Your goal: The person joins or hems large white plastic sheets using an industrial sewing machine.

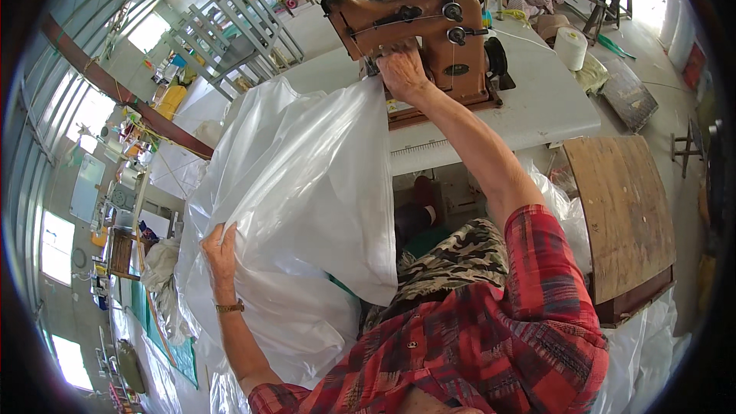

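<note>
A large, shiny white plastic sheet (pixel 307 161) drapes from the sewing table down across my lap, its top corner reaching the brown sewing machine (pixel 448 15). My left hand (pixel 220 254), with a watch at the wrist, pinches the sheet along its left side. Up at the machine's needle area, my right hand (pixel 404 74) is closed, with the sheet's top corner right beside its fingers. The fingertips and whatever they grip are hidden from view. The needle and presser foot are mostly covered by that hand.
The pale sewing table (pixel 537 100) extends right of the machine. A white thread cone (pixel 570 47) stands near its right edge. Close to my right elbow is a wooden board (pixel 621 215) on a box. Grey metal racks (pixel 230 31) stand beyond the table at left.
</note>
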The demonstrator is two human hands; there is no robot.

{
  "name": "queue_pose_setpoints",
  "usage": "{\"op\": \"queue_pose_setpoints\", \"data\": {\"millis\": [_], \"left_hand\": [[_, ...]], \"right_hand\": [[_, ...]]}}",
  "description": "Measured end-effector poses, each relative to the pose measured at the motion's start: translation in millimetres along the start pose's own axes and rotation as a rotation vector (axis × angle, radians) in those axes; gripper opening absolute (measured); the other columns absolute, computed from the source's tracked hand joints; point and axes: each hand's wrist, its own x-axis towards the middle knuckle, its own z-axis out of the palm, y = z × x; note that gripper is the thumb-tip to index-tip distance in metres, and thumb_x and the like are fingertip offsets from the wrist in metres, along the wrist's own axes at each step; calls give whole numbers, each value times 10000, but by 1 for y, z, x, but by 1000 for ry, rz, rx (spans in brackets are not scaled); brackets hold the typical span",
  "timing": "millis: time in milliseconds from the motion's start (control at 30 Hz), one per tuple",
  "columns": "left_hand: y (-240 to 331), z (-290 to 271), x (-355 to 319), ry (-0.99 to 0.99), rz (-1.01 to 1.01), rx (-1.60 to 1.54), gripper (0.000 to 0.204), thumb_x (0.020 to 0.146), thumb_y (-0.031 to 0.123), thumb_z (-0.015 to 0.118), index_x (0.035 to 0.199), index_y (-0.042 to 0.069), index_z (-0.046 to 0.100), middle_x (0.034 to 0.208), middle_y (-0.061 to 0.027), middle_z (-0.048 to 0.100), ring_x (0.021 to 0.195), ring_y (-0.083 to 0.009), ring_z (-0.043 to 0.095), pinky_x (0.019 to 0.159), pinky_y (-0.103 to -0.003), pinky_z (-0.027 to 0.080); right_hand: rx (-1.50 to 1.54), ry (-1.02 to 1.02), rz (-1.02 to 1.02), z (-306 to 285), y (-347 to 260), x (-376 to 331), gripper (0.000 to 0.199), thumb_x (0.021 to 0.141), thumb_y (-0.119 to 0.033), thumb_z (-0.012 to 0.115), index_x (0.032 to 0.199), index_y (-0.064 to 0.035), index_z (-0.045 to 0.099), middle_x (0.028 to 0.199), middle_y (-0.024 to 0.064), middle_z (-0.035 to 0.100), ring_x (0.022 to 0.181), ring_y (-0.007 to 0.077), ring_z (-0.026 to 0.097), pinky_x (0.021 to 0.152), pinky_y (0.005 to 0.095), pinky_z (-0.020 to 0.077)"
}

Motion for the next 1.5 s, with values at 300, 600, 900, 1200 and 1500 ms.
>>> {"op": "queue_pose_setpoints", "data": {"millis": [300, 600, 900, 1200, 1500], "left_hand": [[5, 28, -26, 45, 397, 239, 259, 880, 192, 690, 937, -59, 664, 743, -214, 622, 653, -393, 607, 586, -434, 461], [-5, 44, -56, 82, 411, 240, 240, 842, 157, 720, 938, -56, 665, 717, -170, 616, 621, -349, 603, 553, -402, 455], [9, 50, -76, 40, 410, 210, 220, 835, 125, 730, 930, -60, 661, 702, -161, 604, 593, -327, 586, 540, -384, 447], [9, 55, -82, 44, 309, 199, 224, 868, 150, 710, 932, -59, 663, 729, -165, 635, 612, -338, 602, 561, -378, 469], [48, 52, -103, -97, 99, -45, 255, 908, 221, 675, 934, -33, 678, 739, -165, 645, 605, -300, 616, 575, -344, 463]], "right_hand": [[-82, 6, -99, -1, 10, 4, 233, 843, -160, 533, 1023, -72, 653, 1016, 156, 686, 993, 310, 642, 870, 430, 471], [481, -540, 278, -77, -69, -141, 473, 936, -474, 577, 792, -27, 622, 629, 138, 606, 553, 306, 578, 548, 422, 450], [2065, -617, 1062, -106, -142, -213, 327, 963, -324, 623, 1010, -11, 703, 854, 2, 672, 790, 75, 593, 704, 253, 483], [952, -611, 836, -91, -18, -255, 231, 926, -183, 618, 800, 10, 611, 629, 5, 525, 592, 101, 485, 532, 329, 407], [782, 17, 48, -141, -106, -176, 151, 808, -65, 677, 951, -80, 632, 896, 113, 635, 808, 323, 617, 700, 401, 490]]}}
